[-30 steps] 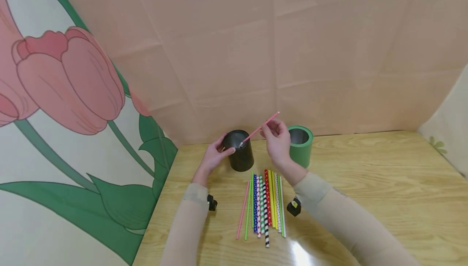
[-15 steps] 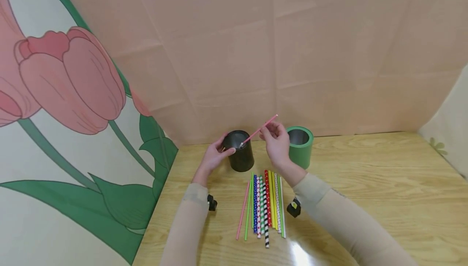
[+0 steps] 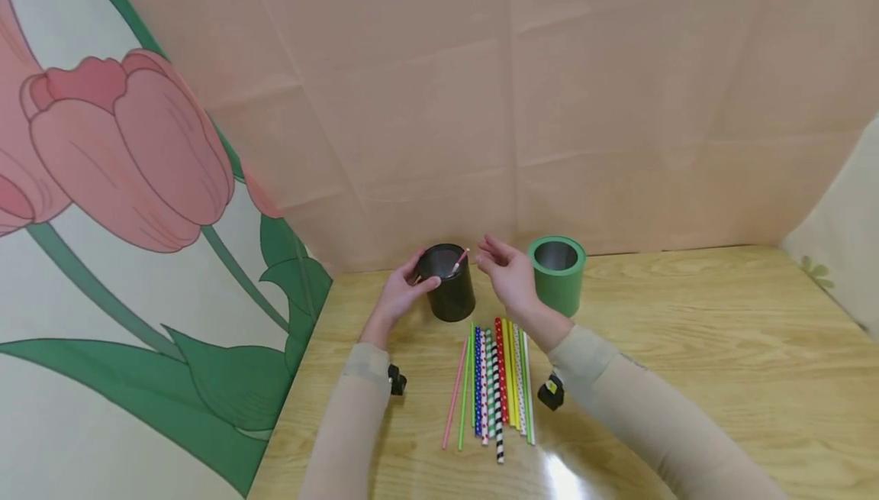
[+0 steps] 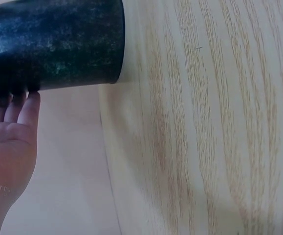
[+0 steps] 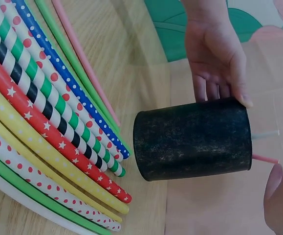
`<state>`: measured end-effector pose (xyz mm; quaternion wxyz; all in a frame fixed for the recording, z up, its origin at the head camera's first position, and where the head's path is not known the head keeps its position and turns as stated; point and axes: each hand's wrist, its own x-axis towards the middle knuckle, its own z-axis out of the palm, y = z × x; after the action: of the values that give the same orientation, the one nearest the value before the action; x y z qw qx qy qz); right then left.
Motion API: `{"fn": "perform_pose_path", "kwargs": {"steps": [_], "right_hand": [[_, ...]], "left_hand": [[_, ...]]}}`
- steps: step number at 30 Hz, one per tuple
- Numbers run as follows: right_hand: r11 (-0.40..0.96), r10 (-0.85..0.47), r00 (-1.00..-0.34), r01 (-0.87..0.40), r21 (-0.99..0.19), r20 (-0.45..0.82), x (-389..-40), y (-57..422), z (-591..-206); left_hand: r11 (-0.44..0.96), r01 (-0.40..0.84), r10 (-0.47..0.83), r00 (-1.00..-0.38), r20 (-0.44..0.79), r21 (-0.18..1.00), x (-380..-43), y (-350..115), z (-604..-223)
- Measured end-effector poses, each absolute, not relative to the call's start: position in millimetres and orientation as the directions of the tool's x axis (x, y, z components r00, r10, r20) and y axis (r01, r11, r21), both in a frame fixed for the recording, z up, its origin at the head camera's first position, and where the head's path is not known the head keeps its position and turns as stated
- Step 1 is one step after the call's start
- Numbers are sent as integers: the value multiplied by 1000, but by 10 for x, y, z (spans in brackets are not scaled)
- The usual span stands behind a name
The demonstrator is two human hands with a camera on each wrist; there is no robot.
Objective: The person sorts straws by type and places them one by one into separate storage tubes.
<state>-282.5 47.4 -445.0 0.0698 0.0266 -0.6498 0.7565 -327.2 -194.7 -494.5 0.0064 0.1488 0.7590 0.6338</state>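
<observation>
A black cylindrical cup stands on the table, and my left hand grips its left side, thumb on the rim. In the left wrist view the left fingers reach around the black wall. A pink straw leans inside the cup with its end above the rim. My right hand is just right of that end, fingers loosely extended and holding nothing. The right wrist view shows a whitish straw also sticking out of the cup, beside the pink one.
A green cup stands right of my right hand. Several patterned and plain straws lie side by side on the wood-grain table in front of the cups. A beige sheet hangs behind.
My right hand has let go of the pink straw, which has dropped deeper into the black cup. The left hand keeps its grip on the cup.
</observation>
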Motion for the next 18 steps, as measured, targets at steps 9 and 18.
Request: {"fn": "perform_pose_path", "kwargs": {"steps": [9,18], "right_hand": [[-151,87,-988,-142,-978,130,-2810,487,-4456],[-120,-36,-999,-27,-992,31,-2597,674,-4549]], "left_hand": [[142,220,232,-955,184,965,-3280,-1918,-4905],[135,198,249,-955,160,971,-3243,-1891,-4904]]}}
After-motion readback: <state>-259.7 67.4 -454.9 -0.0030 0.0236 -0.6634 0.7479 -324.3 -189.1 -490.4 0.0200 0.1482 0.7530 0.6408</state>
